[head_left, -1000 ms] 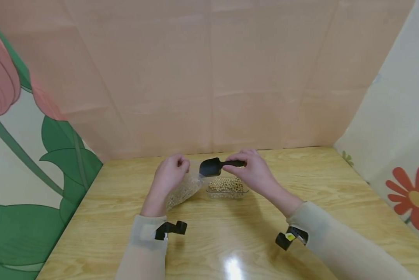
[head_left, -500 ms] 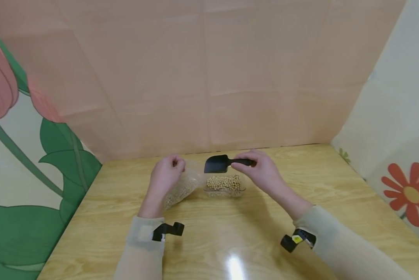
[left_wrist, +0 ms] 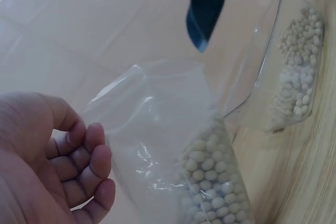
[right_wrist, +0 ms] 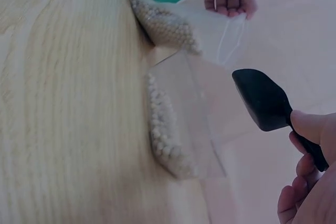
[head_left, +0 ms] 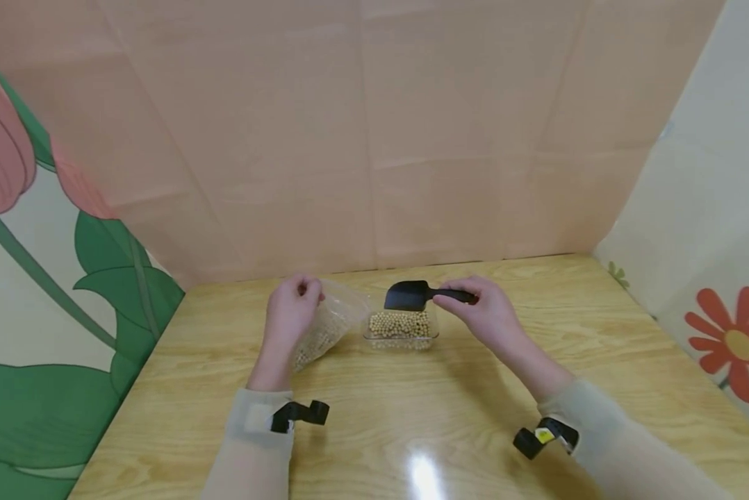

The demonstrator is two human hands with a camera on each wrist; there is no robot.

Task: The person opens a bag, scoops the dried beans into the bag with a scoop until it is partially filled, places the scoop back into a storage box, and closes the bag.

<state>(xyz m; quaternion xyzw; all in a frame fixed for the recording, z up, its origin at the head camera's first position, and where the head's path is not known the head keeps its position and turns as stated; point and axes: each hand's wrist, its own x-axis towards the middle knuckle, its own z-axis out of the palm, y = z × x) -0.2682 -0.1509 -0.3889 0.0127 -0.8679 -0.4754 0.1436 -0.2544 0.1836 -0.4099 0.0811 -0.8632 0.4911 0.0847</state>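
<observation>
My left hand (head_left: 290,316) pinches the top edge of a clear plastic bag (head_left: 343,309), which leans on the table with pale round beans (left_wrist: 212,182) in its lower part. My right hand (head_left: 483,309) grips the handle of a small black scoop (head_left: 407,296), its blade pointing left and no beans visible on it. Beneath the scoop stands a clear rectangular container (head_left: 401,343) that holds a heap of the same beans (head_left: 399,323). In the right wrist view the scoop (right_wrist: 262,98) is apart from both the bag and the container.
The wooden table (head_left: 374,423) reaches back to a wall covered in a pinkish sheet (head_left: 374,139). Painted flowers decorate the left and right walls. Each forearm carries a black wrist camera (head_left: 299,414).
My right hand has moved to the right with the scoop, from beside the bag's mouth to above the container. The left hand still holds the bag and has shifted only slightly.
</observation>
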